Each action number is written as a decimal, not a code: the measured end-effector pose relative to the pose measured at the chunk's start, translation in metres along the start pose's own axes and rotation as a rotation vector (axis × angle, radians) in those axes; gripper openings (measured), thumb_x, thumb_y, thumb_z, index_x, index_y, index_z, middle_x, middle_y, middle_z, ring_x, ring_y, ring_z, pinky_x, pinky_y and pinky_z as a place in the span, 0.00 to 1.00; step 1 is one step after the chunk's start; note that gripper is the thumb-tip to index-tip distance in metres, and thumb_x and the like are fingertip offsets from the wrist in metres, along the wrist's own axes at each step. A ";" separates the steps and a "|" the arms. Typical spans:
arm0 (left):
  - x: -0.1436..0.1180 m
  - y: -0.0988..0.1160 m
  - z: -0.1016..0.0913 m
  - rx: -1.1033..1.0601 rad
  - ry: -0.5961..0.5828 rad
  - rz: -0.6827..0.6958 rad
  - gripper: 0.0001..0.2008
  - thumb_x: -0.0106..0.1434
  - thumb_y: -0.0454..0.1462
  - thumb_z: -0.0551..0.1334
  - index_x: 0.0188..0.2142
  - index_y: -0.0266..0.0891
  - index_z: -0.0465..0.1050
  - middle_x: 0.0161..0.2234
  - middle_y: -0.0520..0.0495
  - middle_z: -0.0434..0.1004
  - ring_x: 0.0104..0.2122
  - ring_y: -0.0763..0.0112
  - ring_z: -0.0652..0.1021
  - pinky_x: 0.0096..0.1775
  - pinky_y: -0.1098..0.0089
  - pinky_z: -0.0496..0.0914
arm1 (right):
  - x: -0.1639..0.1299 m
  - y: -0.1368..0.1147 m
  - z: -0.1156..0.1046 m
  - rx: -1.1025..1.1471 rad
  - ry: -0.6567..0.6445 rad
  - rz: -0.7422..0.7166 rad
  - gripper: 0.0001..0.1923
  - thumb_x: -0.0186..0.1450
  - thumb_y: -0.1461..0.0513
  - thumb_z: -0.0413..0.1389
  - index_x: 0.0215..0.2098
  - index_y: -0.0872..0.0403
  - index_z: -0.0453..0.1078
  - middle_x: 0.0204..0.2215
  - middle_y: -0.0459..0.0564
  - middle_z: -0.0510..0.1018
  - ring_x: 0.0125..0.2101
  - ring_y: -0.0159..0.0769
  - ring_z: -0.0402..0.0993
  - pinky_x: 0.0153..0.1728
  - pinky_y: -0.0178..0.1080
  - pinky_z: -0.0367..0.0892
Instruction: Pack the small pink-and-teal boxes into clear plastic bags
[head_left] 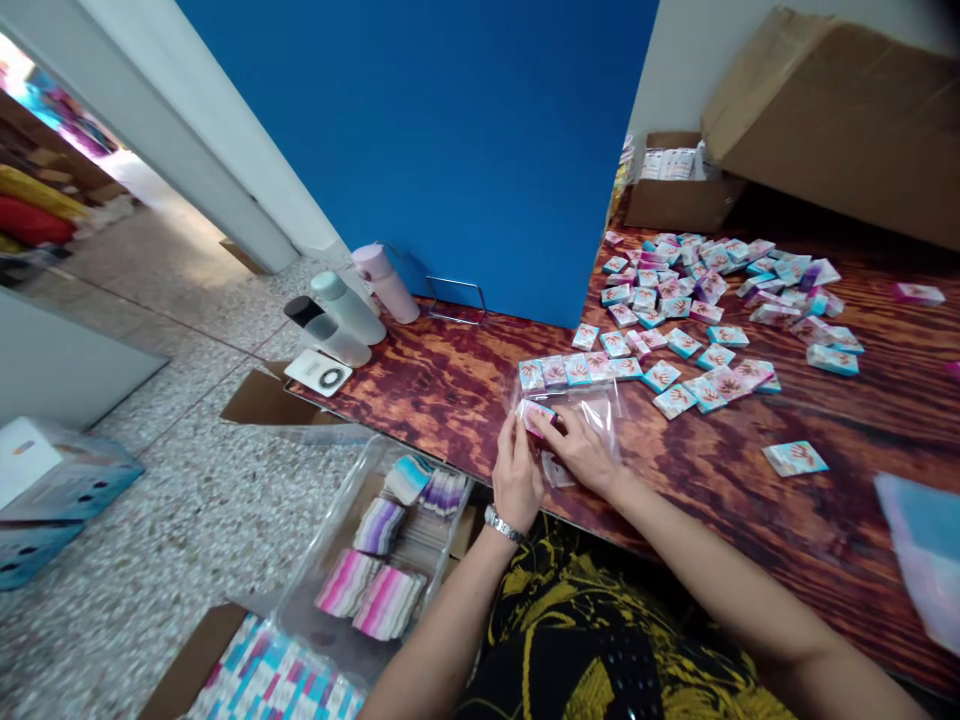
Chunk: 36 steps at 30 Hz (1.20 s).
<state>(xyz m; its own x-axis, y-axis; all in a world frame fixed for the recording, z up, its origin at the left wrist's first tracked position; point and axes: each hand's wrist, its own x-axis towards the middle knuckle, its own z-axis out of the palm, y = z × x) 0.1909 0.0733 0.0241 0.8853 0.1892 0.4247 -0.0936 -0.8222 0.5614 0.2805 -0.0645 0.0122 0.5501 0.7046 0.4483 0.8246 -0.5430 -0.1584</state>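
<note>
A small pink-and-white printed box [535,414] is between my hands near the table's front edge. My left hand [517,465], with a watch on its wrist, grips the box from the left, fingers pointing forward. From the right, my right hand [581,450] closes its fingers on the same box. Under and beside my right hand lies a clear plastic bag [606,408]. Just beyond the bag, several similar boxes stand in a short row [577,369]. Part of the held box is covered by my fingers.
A loose pile of small boxes [675,285] spreads over the table's right side. Bottles [349,308] and a white device [319,372] stand at the left edge near a blue panel [450,130]. Below left, a plastic tray [311,590] holds stacked packets. Cardboard boxes [832,120] stand behind.
</note>
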 end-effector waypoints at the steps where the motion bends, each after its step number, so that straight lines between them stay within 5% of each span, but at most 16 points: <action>1: 0.001 -0.001 -0.002 0.004 -0.002 -0.010 0.33 0.64 0.29 0.49 0.68 0.38 0.41 0.64 0.34 0.52 0.63 0.59 0.58 0.60 0.58 0.62 | -0.001 0.002 0.001 -0.005 0.013 -0.014 0.31 0.68 0.70 0.45 0.67 0.44 0.51 0.51 0.58 0.67 0.52 0.45 0.66 0.50 0.48 0.69; 16: 0.008 0.008 -0.011 0.062 -0.094 -0.091 0.42 0.58 0.27 0.52 0.68 0.41 0.34 0.68 0.38 0.43 0.60 0.56 0.66 0.51 0.64 0.71 | -0.022 -0.009 -0.013 -0.090 0.072 -0.032 0.33 0.66 0.70 0.47 0.66 0.43 0.52 0.52 0.59 0.68 0.54 0.47 0.64 0.52 0.51 0.68; 24: -0.005 0.008 -0.004 0.119 -0.122 0.061 0.41 0.60 0.26 0.49 0.68 0.41 0.28 0.68 0.39 0.39 0.63 0.60 0.60 0.54 0.65 0.69 | -0.013 -0.008 -0.006 -0.054 0.078 0.005 0.32 0.66 0.71 0.47 0.66 0.44 0.54 0.51 0.60 0.67 0.53 0.48 0.63 0.52 0.51 0.67; 36: -0.007 0.007 -0.008 0.149 -0.128 0.036 0.40 0.61 0.27 0.50 0.68 0.38 0.28 0.67 0.36 0.43 0.59 0.60 0.67 0.48 0.68 0.74 | -0.004 -0.006 0.019 0.225 0.119 0.103 0.27 0.69 0.64 0.49 0.65 0.45 0.55 0.52 0.57 0.66 0.51 0.44 0.66 0.49 0.46 0.69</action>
<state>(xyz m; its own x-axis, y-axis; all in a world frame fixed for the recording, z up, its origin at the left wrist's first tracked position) 0.1802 0.0699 0.0305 0.9341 0.0961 0.3439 -0.0664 -0.8996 0.4316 0.2752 -0.0557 -0.0051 0.6245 0.5851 0.5173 0.7807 -0.4848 -0.3942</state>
